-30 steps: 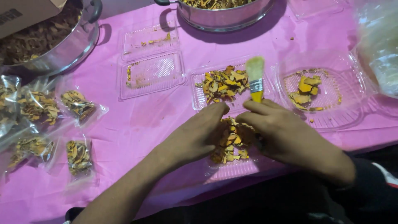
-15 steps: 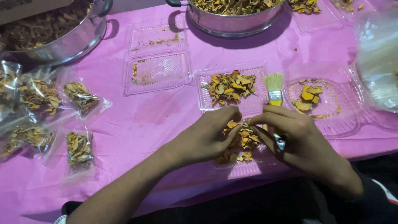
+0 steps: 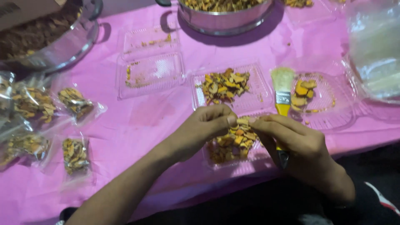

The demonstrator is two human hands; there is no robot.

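From the head view, your left hand (image 3: 200, 129) and right hand (image 3: 298, 143) meet over the near edge of the pink plastic-covered table (image 3: 137, 121). Both pinch the same small pale-yellow dried slice (image 3: 243, 121) between thumb and fingertips, the fingers closed tightly on it. Your right hand also has the yellow-handled paintbrush with a metal ferrule and pale bristles (image 3: 283, 96) tucked under its fingers; the bristles point away from you and the dark handle end sticks out below your palm.

Right beneath the pinched slice sits a clear plastic clamshell tray (image 3: 216, 160) heaped with orange and brown dried slices, partly hidden by your hands. Just beyond it a second clear tray (image 3: 258, 87) holds a smaller heap, and to its right a rounded clear tray (image 3: 333, 112) carries a few orange pieces, touching the brush bristles' side.

Farther left lies an almost empty clear hinged box (image 3: 152, 62). Small sealed clear bags of the slices (image 3: 75, 154) lie at the left edge. Two steel pots (image 3: 225, 23) stand at the far side.
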